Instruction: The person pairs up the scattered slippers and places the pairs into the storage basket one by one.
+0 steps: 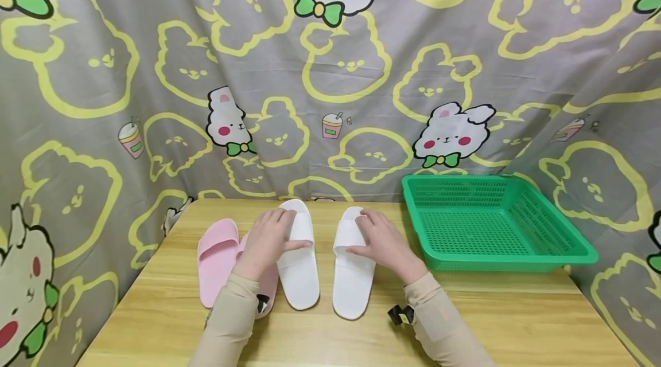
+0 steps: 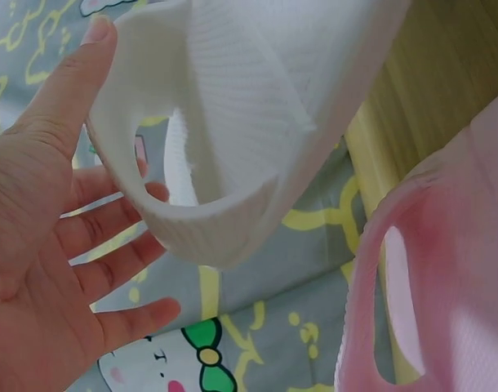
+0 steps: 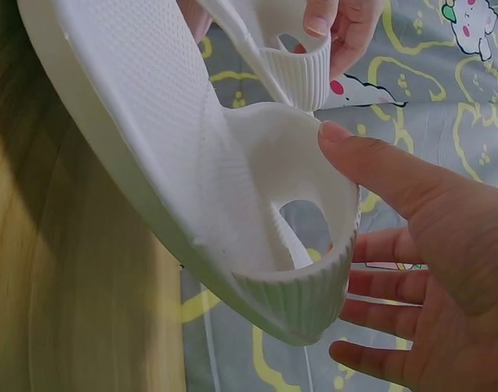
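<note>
A grey cartoon-print curtain (image 1: 356, 80) fills the upper frame, above a wood-grain table (image 1: 320, 350) at the bottom; a green perforated plastic basket (image 1: 508, 259) stands centre right. A pair of white ribbed-strap slide sandals (image 1: 353, 292) lies side by side, apart, at lower centre; pink slide sandals (image 1: 214, 275) lie lower left, one partly behind the left arm. Left hand (image 1: 268, 241) and right hand (image 1: 387, 243), fingers spread, each set a thumb against one white strap.

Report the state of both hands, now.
Left hand: open, thumb touching the left-hand white slide slipper with a ribbed strap.
Right hand: open, thumb touching the right-hand white slide slipper with a ribbed strap.
</note>
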Demonstrator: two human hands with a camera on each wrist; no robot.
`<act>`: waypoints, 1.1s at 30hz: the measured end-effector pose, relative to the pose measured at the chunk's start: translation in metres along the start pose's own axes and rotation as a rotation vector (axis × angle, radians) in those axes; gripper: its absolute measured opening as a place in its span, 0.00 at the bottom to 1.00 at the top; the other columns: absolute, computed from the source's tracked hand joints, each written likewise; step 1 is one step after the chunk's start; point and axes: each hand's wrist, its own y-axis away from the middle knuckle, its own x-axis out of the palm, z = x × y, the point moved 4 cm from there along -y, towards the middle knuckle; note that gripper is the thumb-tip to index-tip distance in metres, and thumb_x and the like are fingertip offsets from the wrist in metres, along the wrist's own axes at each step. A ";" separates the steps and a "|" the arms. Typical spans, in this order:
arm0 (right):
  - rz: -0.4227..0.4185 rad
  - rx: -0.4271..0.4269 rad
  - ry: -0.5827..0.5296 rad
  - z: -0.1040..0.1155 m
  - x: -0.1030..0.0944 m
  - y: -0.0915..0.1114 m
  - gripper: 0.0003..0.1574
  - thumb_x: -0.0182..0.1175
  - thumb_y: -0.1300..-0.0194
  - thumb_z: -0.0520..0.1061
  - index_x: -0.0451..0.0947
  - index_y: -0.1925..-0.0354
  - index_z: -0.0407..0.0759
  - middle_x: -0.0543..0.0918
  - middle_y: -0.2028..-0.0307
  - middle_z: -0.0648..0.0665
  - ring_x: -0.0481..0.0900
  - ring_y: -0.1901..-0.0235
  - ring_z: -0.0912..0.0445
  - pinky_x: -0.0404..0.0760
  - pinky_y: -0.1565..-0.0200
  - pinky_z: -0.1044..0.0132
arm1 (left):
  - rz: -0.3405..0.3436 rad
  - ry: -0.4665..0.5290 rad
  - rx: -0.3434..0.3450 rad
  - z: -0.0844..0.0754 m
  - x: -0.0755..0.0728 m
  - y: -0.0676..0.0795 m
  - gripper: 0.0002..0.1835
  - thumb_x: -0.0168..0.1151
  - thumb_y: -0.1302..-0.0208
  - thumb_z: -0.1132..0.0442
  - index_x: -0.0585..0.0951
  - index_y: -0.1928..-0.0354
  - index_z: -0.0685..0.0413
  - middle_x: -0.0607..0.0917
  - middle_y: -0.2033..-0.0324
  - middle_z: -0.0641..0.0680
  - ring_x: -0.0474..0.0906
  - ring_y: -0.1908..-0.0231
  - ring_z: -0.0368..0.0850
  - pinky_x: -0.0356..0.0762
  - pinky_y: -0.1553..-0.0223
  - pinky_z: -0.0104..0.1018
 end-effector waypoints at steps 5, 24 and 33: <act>-0.004 -0.012 -0.001 -0.001 0.001 0.002 0.43 0.71 0.51 0.68 0.77 0.49 0.38 0.76 0.41 0.34 0.74 0.41 0.41 0.76 0.41 0.47 | -0.009 -0.009 0.001 0.000 0.000 0.002 0.42 0.71 0.59 0.33 0.79 0.51 0.60 0.83 0.54 0.59 0.79 0.52 0.57 0.75 0.46 0.53; 0.006 0.024 -0.048 -0.006 -0.005 0.001 0.46 0.69 0.50 0.70 0.75 0.48 0.37 0.71 0.36 0.31 0.70 0.36 0.38 0.69 0.34 0.46 | -0.086 0.029 -0.008 0.003 -0.002 0.000 0.41 0.72 0.59 0.33 0.78 0.51 0.60 0.79 0.46 0.66 0.78 0.47 0.63 0.76 0.48 0.59; -0.011 0.022 -0.054 -0.006 -0.009 0.000 0.46 0.70 0.50 0.69 0.74 0.49 0.36 0.72 0.37 0.31 0.70 0.35 0.38 0.68 0.33 0.46 | -0.044 0.081 -0.064 0.008 -0.004 -0.003 0.42 0.73 0.58 0.33 0.75 0.51 0.60 0.74 0.39 0.67 0.74 0.41 0.65 0.75 0.45 0.61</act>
